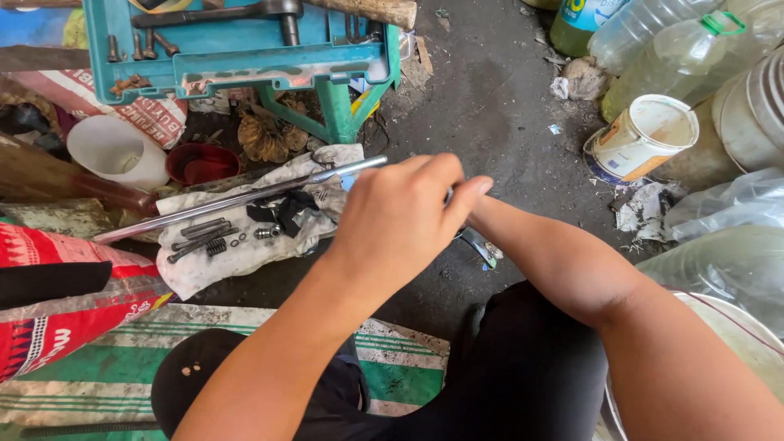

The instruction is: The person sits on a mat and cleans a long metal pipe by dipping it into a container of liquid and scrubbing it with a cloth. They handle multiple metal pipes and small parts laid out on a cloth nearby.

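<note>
Left hand (400,216) sits centre frame, fingers curled over a small metal part (478,245) that's mostly hidden, shiny bit peeking out below. Right hand is tucked behind it, so its grip can't be told. Just left, a long polished steel rod (245,198) lies across a dirty white rag (245,253) with small bolts and springs (204,237), kept off the grimy floor.

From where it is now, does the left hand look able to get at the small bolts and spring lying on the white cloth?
Probably yes. The left hand hovers just right of the white cloth, and nothing stands between it and the bolts and spring.
</note>
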